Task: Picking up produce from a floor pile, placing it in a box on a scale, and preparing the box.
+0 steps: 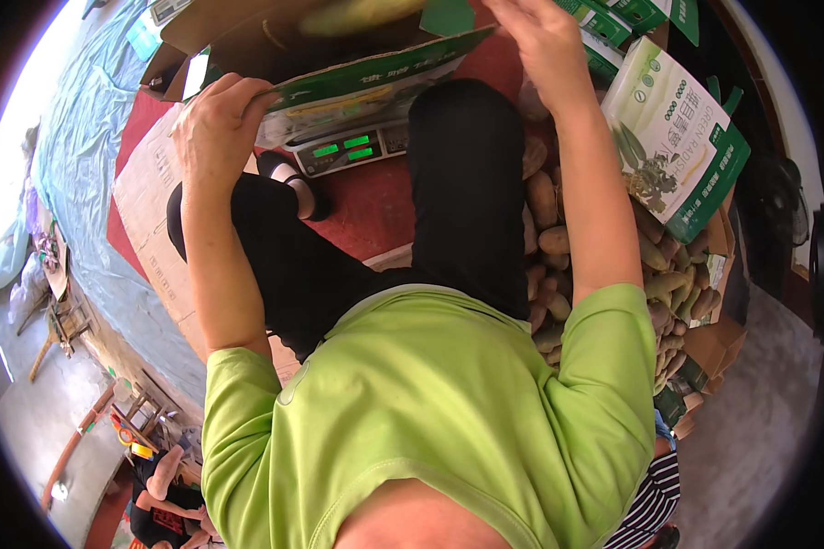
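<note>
A green and white cardboard box (366,91) stands open on a digital scale (341,152) with lit green displays. My left hand (215,128) pinches the left corner of the box's near edge, thumb and fingers closed on the cardboard. At the right corner, my right hand (545,46) is closed on the same near side; its fingertips are partly cut off by the frame's top. Inside the box a pale green, long vegetable (362,15) shows, blurred.
Many reddish and greenish root vegetables (554,240) lie piled at my right. A printed box (668,137) sits on that pile. Flattened cardboard (160,229) and a blue plastic sheet (87,165) lie left. Other people (165,499) are behind me.
</note>
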{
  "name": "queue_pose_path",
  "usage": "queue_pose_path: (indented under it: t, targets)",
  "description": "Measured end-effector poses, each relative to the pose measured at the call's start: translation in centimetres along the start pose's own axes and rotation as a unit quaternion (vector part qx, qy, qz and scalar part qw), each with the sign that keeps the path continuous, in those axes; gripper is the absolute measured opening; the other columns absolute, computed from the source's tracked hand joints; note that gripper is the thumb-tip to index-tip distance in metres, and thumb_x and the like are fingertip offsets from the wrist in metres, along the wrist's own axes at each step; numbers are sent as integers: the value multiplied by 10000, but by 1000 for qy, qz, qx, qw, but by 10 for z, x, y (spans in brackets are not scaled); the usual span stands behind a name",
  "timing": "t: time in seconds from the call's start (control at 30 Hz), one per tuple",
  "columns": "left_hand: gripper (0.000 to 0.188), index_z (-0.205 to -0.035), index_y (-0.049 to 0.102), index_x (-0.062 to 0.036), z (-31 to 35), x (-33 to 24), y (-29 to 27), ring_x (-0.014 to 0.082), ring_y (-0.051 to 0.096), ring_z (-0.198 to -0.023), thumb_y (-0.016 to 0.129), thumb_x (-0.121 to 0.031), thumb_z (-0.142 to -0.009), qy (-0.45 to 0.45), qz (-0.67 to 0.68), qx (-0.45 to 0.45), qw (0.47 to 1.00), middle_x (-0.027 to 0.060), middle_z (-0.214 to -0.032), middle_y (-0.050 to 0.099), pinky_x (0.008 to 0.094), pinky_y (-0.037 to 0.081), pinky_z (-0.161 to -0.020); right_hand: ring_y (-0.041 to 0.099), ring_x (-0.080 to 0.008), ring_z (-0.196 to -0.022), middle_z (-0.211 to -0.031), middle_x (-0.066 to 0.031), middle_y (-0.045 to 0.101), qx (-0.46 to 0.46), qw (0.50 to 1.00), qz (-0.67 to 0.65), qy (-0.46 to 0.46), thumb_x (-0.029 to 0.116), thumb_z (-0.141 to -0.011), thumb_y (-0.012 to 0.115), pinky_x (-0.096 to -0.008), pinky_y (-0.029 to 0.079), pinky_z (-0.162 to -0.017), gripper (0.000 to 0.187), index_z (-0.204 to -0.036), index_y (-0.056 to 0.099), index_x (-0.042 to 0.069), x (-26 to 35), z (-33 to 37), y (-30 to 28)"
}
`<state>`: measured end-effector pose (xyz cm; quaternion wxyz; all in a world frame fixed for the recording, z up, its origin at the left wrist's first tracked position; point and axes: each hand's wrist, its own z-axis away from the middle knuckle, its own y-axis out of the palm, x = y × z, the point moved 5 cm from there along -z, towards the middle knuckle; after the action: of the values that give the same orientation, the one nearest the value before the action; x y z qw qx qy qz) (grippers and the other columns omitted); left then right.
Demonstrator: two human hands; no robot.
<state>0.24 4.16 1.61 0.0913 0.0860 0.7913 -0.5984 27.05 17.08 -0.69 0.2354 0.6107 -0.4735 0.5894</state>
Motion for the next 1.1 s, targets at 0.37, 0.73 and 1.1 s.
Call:
queue_pose_path:
  t: [0.37, 0.73, 1.1]
  targets:
    - [165, -844, 681, -112, -2, -7, -3, 247, 600, -781, 679, -247, -751, 11, 21, -16, 1000, 26, -806, 625, 352, 465, -692, 593, -109, -831, -899, -35, 652, -217, 928, 93, 289, 74, -847, 567, -246, 472, -716, 212, -1037, 647, 24, -192, 241, -63]
    - [207, -875, 688, -56, -1, -10, -12, 201, 630, -746, 744, -156, -703, 27, 45, -62, 997, 62, -779, 647, 301, 476, -674, 623, -166, -684, -803, -104, 663, -106, 869, 10, 484, 120, -806, 570, -284, 490, -635, 218, -980, 646, 14, -297, 425, 1]
    - [226, -844, 687, -72, 0, -10, -8, 230, 591, -700, 742, -241, -703, 39, 83, -82, 992, 27, -760, 641, 311, 453, -651, 609, -355, -803, -834, -170, 627, -19, 911, 176, 374, 230, -796, 539, -405, 488, -689, 205, -858, 659, 75, -245, 381, 24]
